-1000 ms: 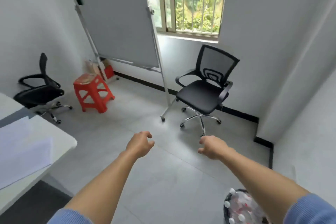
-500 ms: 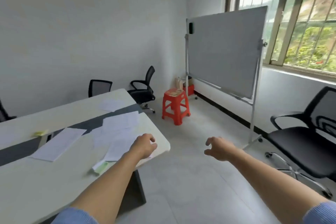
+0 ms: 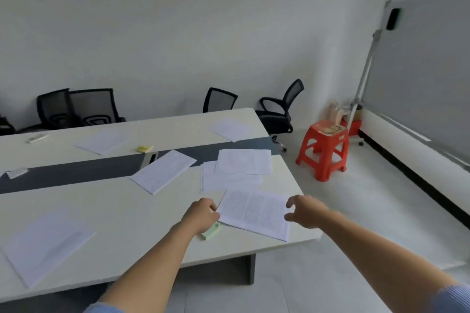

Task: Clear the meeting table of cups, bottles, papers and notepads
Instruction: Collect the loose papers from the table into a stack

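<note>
A printed sheet (image 3: 254,213) lies flat at the near right corner of the white meeting table (image 3: 127,211). My left hand (image 3: 203,216) has curled fingers touching the sheet's left edge, and part of a green note pad (image 3: 211,232) shows below it. My right hand (image 3: 305,211) is spread open at the sheet's right edge, thumb and fingers apart. More papers lie on the table: a stack (image 3: 244,161) behind the sheet, one sheet (image 3: 162,170) across the dark centre strip, and a pile (image 3: 43,244) at the near left. A yellow sticky pad (image 3: 145,148) sits further back.
A red plastic stool (image 3: 323,150) stands on the floor right of the table. Behind it a wheeled whiteboard (image 3: 419,71) runs along the right wall. Black office chairs (image 3: 279,112) (image 3: 86,107) line the far side of the table.
My view has swung left from the window corner to the table. Both hands have come down over the table's corner, on either side of the printed sheet.
</note>
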Tool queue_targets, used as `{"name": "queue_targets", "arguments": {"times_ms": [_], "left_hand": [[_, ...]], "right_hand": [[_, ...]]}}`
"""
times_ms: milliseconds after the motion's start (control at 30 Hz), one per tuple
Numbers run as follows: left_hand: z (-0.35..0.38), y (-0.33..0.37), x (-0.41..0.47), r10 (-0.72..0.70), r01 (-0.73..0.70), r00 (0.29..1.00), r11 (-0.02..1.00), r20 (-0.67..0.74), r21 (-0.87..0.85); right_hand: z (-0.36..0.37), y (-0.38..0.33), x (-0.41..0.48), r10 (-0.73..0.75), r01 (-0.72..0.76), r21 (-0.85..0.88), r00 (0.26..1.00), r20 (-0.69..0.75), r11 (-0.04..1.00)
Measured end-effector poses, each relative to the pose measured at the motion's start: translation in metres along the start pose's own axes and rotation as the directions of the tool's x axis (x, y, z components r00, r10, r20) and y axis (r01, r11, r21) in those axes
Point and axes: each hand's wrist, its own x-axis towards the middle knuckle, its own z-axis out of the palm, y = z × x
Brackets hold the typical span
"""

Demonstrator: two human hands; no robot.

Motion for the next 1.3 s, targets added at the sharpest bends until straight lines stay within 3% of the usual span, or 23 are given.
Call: {"name": "queue_targets", "arguments": {"times_ms": [333, 600, 667, 767, 867, 933, 1033, 1167, 1300], "left_hand": [[0.005, -0.049, 0.127, -0.234, 0.234, 0.972, 0.972, 0.028, 0.001], [0.068, -0.085, 0.174, -0.291, 0.300, 0.944, 0.953, 0.156, -0.041], [0.085, -0.087, 0.188, -0.230, 0.236, 0.956, 0.972, 0.183, -0.010], [0.106, -0.087, 0.207, -0.040, -0.001, 0.959, 0.990, 0.282, 0.144], [0.123, -0.088, 0.220, 0.114, -0.328, 0.858, 0.873, 0.502, 0.361], [0.129, -0.090, 0.224, 0.146, -0.429, 0.828, 0.787, 0.542, 0.444], [0.131, -0.092, 0.230, 0.188, -0.463, 0.829, 0.760, 0.527, 0.457], [0.131, -0.095, 0.234, 0.186, -0.443, 0.841, 0.775, 0.507, 0.451], [0.130, -0.093, 0.234, 0.164, -0.429, 0.840, 0.783, 0.517, 0.449]], "right_hand": [[0.021, -0.023, 0.189, -0.059, 0.060, 0.001, 0.985, 0.159, 0.998], [0.075, -0.031, 0.261, 0.024, -0.012, -0.060, 0.979, 0.201, 0.998], [0.083, -0.031, 0.274, 0.068, -0.053, -0.082, 0.978, 0.196, 0.995], [0.093, -0.024, 0.292, 0.135, -0.120, -0.083, 0.968, 0.209, 0.989], [0.104, -0.012, 0.300, 0.222, -0.211, -0.070, 0.945, 0.240, 0.975], [0.111, -0.007, 0.299, 0.276, -0.250, -0.137, 0.933, 0.230, 0.959], [0.118, -0.003, 0.292, 0.324, -0.281, -0.218, 0.925, 0.197, 0.935], [0.126, 0.003, 0.280, 0.377, -0.359, -0.120, 0.900, 0.217, 0.926], [0.132, -0.003, 0.271, 0.333, -0.324, -0.084, 0.934, 0.131, 0.942]]}}
